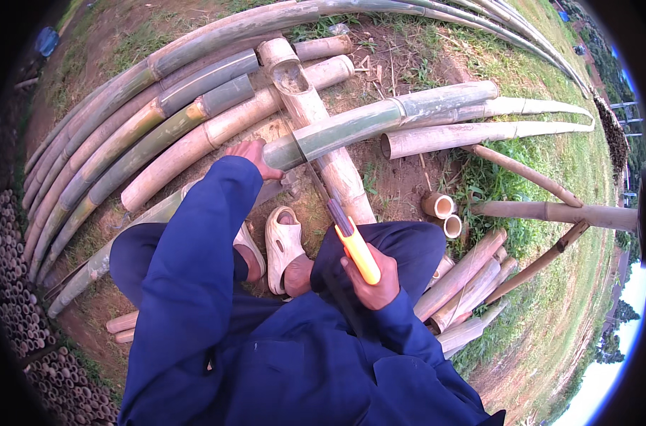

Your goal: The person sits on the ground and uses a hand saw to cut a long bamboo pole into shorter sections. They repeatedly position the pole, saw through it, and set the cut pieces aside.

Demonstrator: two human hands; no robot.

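A green bamboo pole (365,121) lies across a thick pale bamboo support (344,184) with a notch cut near its far end. My left hand (253,156) is closed round the pole's left end. In my right hand (376,278) is the yellow handle of a handsaw (360,255). The saw's thin blade slants up and to the left, lying across the pole just right of my left hand. How deep the blade sits in the bamboo, I cannot tell.
Long bamboo poles (138,131) lie side by side on the left. To the right are two short cut bamboo rings (438,204), a pile of bamboo pieces (465,284) and a bamboo frame (529,211). My sandalled feet (284,248) are close below the pole.
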